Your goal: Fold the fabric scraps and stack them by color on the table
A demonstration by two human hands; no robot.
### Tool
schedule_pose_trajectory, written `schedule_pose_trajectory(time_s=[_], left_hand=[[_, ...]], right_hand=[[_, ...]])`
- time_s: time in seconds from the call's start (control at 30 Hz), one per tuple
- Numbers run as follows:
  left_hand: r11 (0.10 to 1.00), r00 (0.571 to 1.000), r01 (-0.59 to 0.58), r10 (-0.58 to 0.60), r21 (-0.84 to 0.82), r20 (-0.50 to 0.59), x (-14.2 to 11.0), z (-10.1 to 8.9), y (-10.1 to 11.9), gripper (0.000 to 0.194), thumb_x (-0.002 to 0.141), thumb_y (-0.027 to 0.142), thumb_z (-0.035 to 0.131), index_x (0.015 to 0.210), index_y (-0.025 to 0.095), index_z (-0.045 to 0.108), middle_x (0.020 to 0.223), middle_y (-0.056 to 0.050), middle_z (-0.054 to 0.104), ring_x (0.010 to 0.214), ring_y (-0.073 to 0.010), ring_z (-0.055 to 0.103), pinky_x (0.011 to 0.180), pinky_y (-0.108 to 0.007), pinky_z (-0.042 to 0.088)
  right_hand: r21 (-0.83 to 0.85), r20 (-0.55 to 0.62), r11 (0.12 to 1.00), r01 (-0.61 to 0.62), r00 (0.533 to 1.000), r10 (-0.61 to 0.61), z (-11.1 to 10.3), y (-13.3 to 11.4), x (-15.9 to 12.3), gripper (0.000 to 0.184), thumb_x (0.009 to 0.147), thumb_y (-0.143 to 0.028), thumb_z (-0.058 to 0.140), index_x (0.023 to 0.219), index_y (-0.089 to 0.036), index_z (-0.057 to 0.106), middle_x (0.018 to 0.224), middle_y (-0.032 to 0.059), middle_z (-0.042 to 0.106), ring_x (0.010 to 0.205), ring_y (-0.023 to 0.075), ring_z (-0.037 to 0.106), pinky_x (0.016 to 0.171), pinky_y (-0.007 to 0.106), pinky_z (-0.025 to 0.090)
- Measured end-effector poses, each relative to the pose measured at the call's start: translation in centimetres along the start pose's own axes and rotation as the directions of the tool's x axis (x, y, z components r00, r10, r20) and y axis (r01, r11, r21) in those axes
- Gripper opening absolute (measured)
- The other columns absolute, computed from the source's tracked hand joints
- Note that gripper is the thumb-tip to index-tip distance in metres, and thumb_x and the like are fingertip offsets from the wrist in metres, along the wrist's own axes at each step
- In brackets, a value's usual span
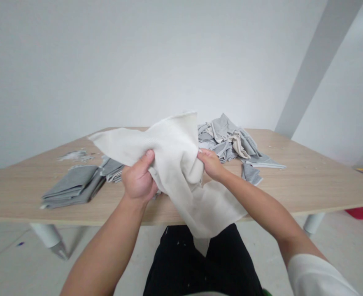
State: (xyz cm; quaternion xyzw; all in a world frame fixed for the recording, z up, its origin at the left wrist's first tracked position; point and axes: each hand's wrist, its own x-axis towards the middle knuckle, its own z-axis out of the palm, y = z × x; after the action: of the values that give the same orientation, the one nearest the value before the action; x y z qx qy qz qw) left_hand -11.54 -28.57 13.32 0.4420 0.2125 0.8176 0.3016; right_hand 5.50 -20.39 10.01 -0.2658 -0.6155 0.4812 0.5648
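A cream-white piece of fabric [172, 142] is held up in front of me above the table's near edge. My left hand [140, 176] grips it from the left, thumb on top and the other fingers hidden beneath the cloth. On the right, my right hand [210, 162] pinches a bunched fold of the same cloth. One corner stretches out to the far left, and a loose part hangs down past the table edge over my lap.
On the wooden table [308, 176], folded grey cloths [73, 187] lie at the left, beside white lint [75, 155]. A heap of crumpled grey cloths [227, 137] sits behind my right hand. A small grey scrap [251, 173] lies nearer. The wall [169, 61] stands behind the table.
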Motion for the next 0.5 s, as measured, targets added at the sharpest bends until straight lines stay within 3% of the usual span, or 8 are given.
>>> schedule_pose_trajectory(time_s=[0.07, 0.13, 0.27, 0.5], left_hand=[[0.994, 0.986, -0.1, 0.106, 0.053, -0.13, 1.0, -0.3, -0.4, 0.017, 0.075, 0.032, 0.071, 0.087, 0.019, 0.068, 0.1, -0.002, 0.072, 0.107, -0.0238, 0.064, 0.098, -0.04, 0.051], [0.968, 0.943, -0.211, 0.238, 0.134, -0.234, 2.0, -0.8, -0.9, 0.015, 0.078, 0.03, 0.068, 0.085, 0.017, 0.067, 0.096, -0.002, 0.072, 0.099, -0.0216, 0.067, 0.093, -0.038, 0.053], [0.899, 0.869, -0.372, 0.424, 0.229, -0.254, 3.2, -1.7, -1.7, 0.014, 0.08, 0.029, 0.066, 0.089, 0.018, 0.067, 0.099, 0.0, 0.072, 0.099, -0.0198, 0.066, 0.093, -0.036, 0.053], [0.932, 0.906, -0.342, 0.362, 0.123, -0.218, 3.7, -1.2, -0.2, 0.018, 0.078, 0.03, 0.07, 0.095, 0.026, 0.067, 0.112, 0.004, 0.069, 0.118, -0.0209, 0.057, 0.106, -0.036, 0.044]], right_hand=[[0.034, -0.024, 0.998, 0.06, 0.998, -0.059, -1.5, -1.6, 1.4, 0.035, 0.074, -0.055, 0.065, 0.075, -0.02, 0.064, 0.064, -0.0023, 0.064, 0.059, 0.0151, 0.058, 0.057, 0.029, 0.049], [0.027, -0.087, 0.991, 0.131, 0.988, -0.129, -2.7, -3.3, 2.6, 0.036, 0.075, -0.056, 0.063, 0.076, -0.02, 0.062, 0.066, -0.0023, 0.063, 0.059, 0.0146, 0.057, 0.057, 0.028, 0.048], [-0.045, -0.123, 0.967, 0.249, 0.96, -0.253, -3.7, -6.5, 3.7, 0.04, 0.074, -0.06, 0.062, 0.072, -0.021, 0.056, 0.059, -0.0044, 0.056, 0.055, 0.0127, 0.053, 0.053, 0.026, 0.046], [-0.133, -0.131, 0.929, 0.346, 0.922, -0.363, -3.3, -9.8, 3.5, 0.038, 0.076, -0.056, 0.064, 0.066, -0.02, 0.055, 0.056, -0.0052, 0.053, 0.053, 0.0109, 0.051, 0.05, 0.023, 0.044]])
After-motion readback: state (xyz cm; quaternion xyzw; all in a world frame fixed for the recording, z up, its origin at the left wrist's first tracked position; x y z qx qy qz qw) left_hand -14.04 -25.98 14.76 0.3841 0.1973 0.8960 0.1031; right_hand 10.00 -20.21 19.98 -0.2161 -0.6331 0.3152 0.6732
